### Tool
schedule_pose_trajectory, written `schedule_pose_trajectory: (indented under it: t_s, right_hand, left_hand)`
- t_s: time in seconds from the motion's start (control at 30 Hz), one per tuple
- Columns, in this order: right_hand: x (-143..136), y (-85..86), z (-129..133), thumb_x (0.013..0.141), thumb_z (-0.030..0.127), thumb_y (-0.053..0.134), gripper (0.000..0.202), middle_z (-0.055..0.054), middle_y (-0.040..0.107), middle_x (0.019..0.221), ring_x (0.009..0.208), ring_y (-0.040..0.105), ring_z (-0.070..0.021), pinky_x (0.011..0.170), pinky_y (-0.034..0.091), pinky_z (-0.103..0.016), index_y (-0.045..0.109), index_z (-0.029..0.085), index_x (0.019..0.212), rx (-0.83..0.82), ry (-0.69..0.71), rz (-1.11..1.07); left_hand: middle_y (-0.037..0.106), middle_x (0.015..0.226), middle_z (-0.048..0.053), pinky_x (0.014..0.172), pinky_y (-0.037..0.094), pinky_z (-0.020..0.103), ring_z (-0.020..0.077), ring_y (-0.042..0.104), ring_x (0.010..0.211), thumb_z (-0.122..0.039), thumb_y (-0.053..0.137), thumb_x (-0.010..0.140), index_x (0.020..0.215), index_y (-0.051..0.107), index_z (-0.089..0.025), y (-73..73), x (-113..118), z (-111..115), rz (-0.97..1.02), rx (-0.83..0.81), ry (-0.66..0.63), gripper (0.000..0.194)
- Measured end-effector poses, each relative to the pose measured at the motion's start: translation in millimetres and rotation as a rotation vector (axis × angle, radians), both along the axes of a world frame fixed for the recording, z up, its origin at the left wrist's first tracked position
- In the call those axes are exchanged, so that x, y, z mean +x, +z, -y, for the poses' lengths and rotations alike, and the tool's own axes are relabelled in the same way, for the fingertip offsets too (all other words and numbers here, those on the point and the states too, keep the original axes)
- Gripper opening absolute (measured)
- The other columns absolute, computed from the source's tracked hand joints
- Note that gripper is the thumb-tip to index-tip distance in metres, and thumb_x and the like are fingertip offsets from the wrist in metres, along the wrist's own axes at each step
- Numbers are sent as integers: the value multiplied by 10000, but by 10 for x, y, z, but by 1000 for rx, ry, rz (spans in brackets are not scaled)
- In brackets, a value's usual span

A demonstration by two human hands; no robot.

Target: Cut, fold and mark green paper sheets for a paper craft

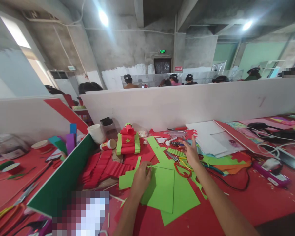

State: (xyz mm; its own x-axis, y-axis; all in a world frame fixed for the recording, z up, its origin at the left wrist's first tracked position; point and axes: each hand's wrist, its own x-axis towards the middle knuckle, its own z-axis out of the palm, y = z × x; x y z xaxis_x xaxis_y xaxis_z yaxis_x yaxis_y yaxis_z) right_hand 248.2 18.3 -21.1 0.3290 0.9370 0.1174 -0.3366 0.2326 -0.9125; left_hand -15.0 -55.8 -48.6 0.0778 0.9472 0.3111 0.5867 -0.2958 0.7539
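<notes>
My left hand (142,178) is closed on the upper left corner of a light green foam or paper sheet (162,190), fingers curled. That sheet lies over a larger green piece (184,200). My right hand (191,153) reaches farther forward with its fingers apart, beside a small dark-handled tool (176,143) whose details are blurred. Just below and left of it lie scissors with red-orange handles (182,171) and another pair with yellow handles (185,163). Behind my left hand stands a red and green craft model (128,141) bearing a yellow star.
Folded red strips (98,167) lie left, beside an upright dark green board (64,173). A white cup (96,133) and a glue bottle (108,144) sit at the back. White sheets (211,137) and a purple power strip (271,173) are right. A white partition (186,101) stands behind.
</notes>
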Motion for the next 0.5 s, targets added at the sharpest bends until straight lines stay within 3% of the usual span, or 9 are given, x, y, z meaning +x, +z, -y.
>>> schedule_pose_trajectory:
  t_s: [0.1, 0.2, 0.33, 0.5]
  right_hand:
    - [-83, -28, 34, 757, 400, 680, 859, -1, 721, 896, 589, 621, -124, 531, 487, -224, 236, 302, 1486, 7, 61, 113]
    - [-213, -43, 111, 845, 406, 597, 637, -22, 704, 868, 607, 615, -139, 544, 484, -248, 372, 248, 1420, 45, 233, 404]
    - [-380, -84, 260, 892, 337, 567, 373, -71, 698, 959, 827, 654, -200, 728, 513, -332, 582, 227, 1248, 189, 474, 975]
    - [-522, -149, 370, 819, 317, 700, 374, -95, 650, 1180, 1102, 577, -277, 956, 425, -413, 643, 232, 1179, 346, 598, 1389]
  left_hand:
    - [667, 1013, 111, 776, 525, 374, 232, 662, 884, -250, 467, 880, 1033, 596, -185, -80, -63, -46, -60, 16, 78, 210]
    - [648, 1090, 141, 845, 510, 401, 250, 648, 990, -226, 456, 886, 1119, 560, -163, -135, -113, -76, -139, -1, 152, 263]
    - [623, 1157, 153, 894, 488, 401, 261, 621, 1076, -215, 493, 873, 1204, 513, -162, -131, -109, -57, -222, -39, 133, 335]
    - [603, 1189, 157, 897, 482, 396, 265, 618, 1074, -146, 528, 823, 1229, 498, -162, -94, -85, -30, -224, -36, 92, 407]
